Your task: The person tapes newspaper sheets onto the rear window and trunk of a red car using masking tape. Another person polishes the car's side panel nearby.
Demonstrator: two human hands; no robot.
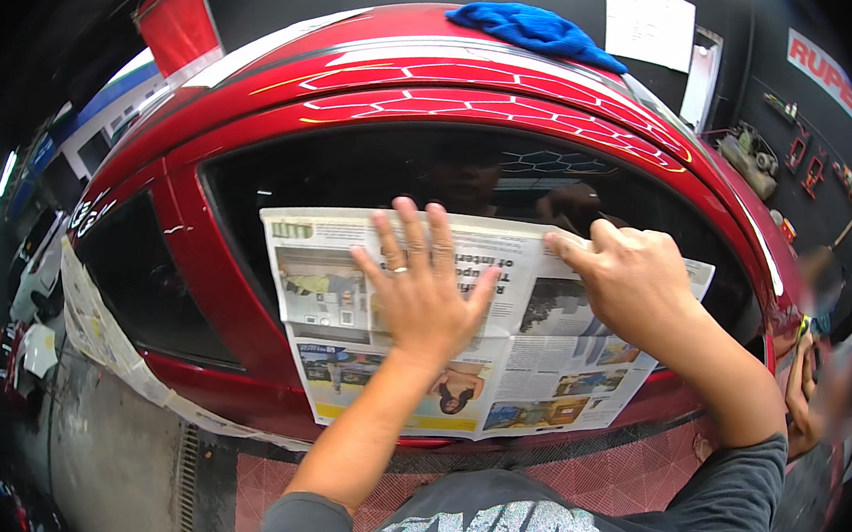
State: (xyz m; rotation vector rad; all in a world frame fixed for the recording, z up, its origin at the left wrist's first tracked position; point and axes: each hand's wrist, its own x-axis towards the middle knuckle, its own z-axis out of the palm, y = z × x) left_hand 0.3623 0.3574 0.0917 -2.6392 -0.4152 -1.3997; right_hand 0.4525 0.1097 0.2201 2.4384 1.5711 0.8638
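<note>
An unfolded newspaper sheet (511, 358) lies upside down against the side of a red car (208, 264). It covers the lower part of a dark side window (338, 171). My left hand (428, 306) presses flat on the paper's upper part, fingers spread, with a ring on one finger. At the paper's top edge, right of centre, my right hand (635, 282) is closed, its fingers curled and pressed to the edge. What it pinches, if anything, is hidden. A pale strip runs along that top edge.
A blue cloth (534, 33) lies on the car roof. More newspaper (105, 341) hangs along the car's lower left side. At the far right, another person's hand (804, 391) is close to the car. Tools (814, 172) hang on the dark wall. Red tiles (631, 462) cover the floor below.
</note>
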